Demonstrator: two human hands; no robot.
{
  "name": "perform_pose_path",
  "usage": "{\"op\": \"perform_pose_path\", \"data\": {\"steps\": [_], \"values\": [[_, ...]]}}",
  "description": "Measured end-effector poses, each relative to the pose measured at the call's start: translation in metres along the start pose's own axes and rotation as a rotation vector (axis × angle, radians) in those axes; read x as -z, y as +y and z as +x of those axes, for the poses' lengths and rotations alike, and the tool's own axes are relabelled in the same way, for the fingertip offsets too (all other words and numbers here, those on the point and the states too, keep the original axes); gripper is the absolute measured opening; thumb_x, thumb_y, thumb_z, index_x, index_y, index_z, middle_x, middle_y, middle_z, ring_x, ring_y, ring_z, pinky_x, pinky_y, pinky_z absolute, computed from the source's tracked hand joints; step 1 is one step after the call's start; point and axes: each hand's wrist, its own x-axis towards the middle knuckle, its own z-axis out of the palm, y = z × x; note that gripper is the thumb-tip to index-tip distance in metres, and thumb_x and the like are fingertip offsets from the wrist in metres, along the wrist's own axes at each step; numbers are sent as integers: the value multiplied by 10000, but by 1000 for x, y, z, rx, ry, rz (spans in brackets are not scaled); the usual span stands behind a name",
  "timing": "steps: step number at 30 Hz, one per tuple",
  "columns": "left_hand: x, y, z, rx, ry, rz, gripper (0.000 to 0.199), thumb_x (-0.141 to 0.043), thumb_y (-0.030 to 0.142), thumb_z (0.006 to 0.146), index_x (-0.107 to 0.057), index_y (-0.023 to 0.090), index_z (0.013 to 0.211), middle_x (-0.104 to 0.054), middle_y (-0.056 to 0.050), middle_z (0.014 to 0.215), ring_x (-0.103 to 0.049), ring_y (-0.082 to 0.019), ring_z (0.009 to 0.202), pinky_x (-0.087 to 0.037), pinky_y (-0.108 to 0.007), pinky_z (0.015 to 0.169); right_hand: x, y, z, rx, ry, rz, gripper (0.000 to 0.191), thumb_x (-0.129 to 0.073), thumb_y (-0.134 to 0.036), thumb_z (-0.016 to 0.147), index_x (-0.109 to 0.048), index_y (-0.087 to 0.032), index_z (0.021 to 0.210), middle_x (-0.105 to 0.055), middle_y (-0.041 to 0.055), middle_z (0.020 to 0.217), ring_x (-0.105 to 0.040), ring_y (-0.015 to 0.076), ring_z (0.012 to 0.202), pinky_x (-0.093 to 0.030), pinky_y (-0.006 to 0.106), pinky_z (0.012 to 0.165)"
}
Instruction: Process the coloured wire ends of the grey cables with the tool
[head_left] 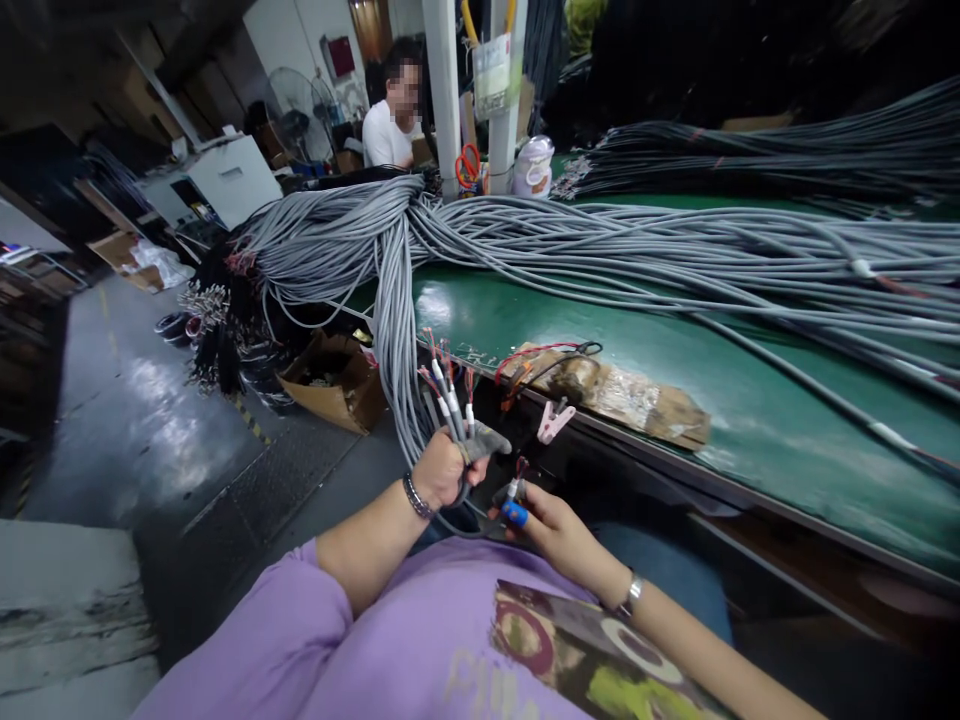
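Note:
In front of my chest, my left hand (448, 465) is closed around several grey cables (403, 370). White-banded ends with thin coloured wires (448, 385) stick up out of that fist, and grey finger coverings show on it. Just to the right and a little lower, my right hand (538, 520) pinches the end of one more cable, whose white band and red wires (517, 478) point upward. A blue covering (515, 513) wraps one of its fingertips. The held cables hang over the table edge from the large bundle.
Grey cables (525, 240) lie heaped along the green table (465, 305). A taped wooden board (630, 395) and a pink clip (555, 422) sit at its edge. Below on the left stands a cardboard box (337, 385). A person (386, 125) is behind the white post (442, 90).

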Motion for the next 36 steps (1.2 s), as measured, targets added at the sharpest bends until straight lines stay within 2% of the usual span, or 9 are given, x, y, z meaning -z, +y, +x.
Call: {"op": "perform_pose_path", "data": {"steps": [3,6,12,14,19,22,26,30,36], "values": [[-8,-4,-7,20,40,79,475,-861,394,539,-696,89,863,-569,11,591,-416,-32,405,-253,-176,381,0,1,3,-7,-7,73,400,-567,-589,824,-581,-196,898,-689,47,836,-587,150,611,-515,309,625],[-10,-14,-12,93,-32,121,530,-856,416,543,-691,91,927,-527,39,536,-388,-38,389,-302,-182,378,-2,-2,2,1,-2,87,417,-579,-603,808,-597,-193,884,-685,43,818,-586,148,607,-508,303,619],[-14,-20,-15,116,4,217,461,-809,496,587,-679,99,781,-518,36,504,-412,-63,394,-342,-205,400,-3,-1,-1,-74,-6,53,404,-654,-580,747,-580,-182,746,-659,30,719,-584,151,560,-490,294,562],[-14,-18,-15,69,21,265,441,-785,514,611,-673,96,695,-551,9,522,-430,-66,430,-347,-207,438,3,-2,-3,-94,42,23,389,-659,-562,745,-597,-178,755,-659,33,705,-587,160,581,-496,297,571],[-12,-20,-16,43,-6,442,432,-695,520,718,-621,117,582,-597,-29,547,-465,-79,482,-371,-213,505,18,-14,-4,-26,336,15,366,-636,-548,758,-617,-207,890,-675,45,798,-587,175,678,-486,287,594],[-15,-19,-19,66,-75,449,424,-719,507,695,-565,131,572,-575,-14,528,-510,-89,501,-424,-220,549,18,-19,0,17,351,51,361,-704,-529,691,-626,-209,839,-648,28,763,-565,170,692,-471,287,636],[-17,-17,-23,213,-156,408,443,-765,522,623,-557,134,665,-587,-2,571,-531,-93,453,-419,-215,467,10,-18,3,-81,370,219,370,-707,-544,671,-589,-196,708,-543,-25,587,-431,112,522,-371,251,508],[-16,-19,-26,255,-251,449,443,-815,475,568,-553,126,643,-561,18,538,-473,-65,396,-370,-189,400,3,-17,6,-155,396,244,407,-750,-534,616,-539,-186,608,-464,-52,510,-345,85,474,-275,232,453],[-18,-19,-30,187,-143,354,456,-784,518,605,-549,127,593,-560,12,509,-450,-53,359,-343,-180,369,12,-11,13,-198,557,421,465,-740,-593,619,-485,-205,602,-409,-67,494,-306,77,436,-290,229,429]]}}
